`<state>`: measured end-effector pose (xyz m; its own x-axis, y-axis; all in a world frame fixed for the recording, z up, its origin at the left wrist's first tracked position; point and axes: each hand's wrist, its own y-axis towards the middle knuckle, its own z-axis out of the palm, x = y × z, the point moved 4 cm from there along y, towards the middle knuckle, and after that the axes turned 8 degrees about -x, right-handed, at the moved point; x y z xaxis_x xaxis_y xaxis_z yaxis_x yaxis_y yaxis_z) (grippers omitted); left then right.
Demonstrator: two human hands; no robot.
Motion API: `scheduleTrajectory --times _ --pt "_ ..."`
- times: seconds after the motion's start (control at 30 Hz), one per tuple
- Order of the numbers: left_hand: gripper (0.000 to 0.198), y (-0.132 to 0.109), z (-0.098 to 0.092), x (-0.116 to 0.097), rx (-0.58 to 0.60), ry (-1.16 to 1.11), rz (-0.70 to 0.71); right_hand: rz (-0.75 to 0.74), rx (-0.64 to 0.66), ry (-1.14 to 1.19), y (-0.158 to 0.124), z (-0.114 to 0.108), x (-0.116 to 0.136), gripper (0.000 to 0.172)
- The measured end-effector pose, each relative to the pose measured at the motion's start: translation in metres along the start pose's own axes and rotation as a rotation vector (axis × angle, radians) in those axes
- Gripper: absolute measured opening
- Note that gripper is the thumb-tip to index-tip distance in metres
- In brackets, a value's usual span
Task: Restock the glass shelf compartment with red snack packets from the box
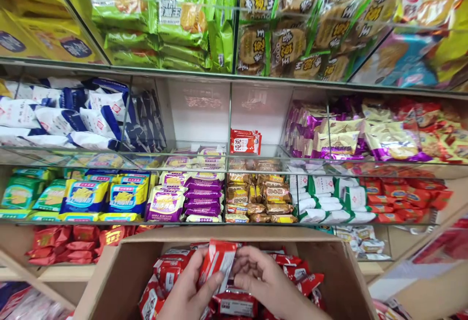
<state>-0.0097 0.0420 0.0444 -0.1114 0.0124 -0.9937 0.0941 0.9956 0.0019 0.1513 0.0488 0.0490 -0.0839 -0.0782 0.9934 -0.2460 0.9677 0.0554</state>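
Note:
My left hand (193, 283) is closed round a red snack packet (219, 264) with a white panel, its thumb lying across the front. My right hand (265, 278) is close by at the packet's right edge, palm inward. Its fingers are curled, and I cannot make out what lies between them. Both hands are over an open cardboard box (353, 281) holding many similar red packets (237, 305). Ahead on the middle shelf, a small stack of red and white packets (244, 142) stands in an otherwise bare glass compartment.
Glass shelves (204, 77) with upright dividers rise behind the box. Green biscuit packs (183, 8) fill part of the top row. Blue and white packs (60, 117) lie at middle left, purple packs (203, 195) below. Red packets (398, 198) sit at lower right.

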Motion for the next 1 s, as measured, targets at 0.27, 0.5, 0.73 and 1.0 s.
scheduleTrajectory --times 0.27,0.5,0.73,1.0 --pt "0.036 0.013 0.022 -0.001 0.076 -0.255 0.017 0.052 -0.178 0.363 0.001 0.001 0.006 0.026" --pt "0.031 0.004 0.016 0.002 -0.102 -0.520 -0.211 -0.406 -0.278 0.033 -0.017 -0.010 0.023 0.023" --pt "0.064 -0.023 0.015 -0.010 -0.108 -0.730 -0.456 -0.988 -0.114 -0.610 -0.042 0.001 0.029 0.050" --pt "0.039 -0.028 0.024 -0.020 0.081 -0.566 -0.243 -0.224 -0.198 0.037 -0.025 -0.004 0.009 0.031"
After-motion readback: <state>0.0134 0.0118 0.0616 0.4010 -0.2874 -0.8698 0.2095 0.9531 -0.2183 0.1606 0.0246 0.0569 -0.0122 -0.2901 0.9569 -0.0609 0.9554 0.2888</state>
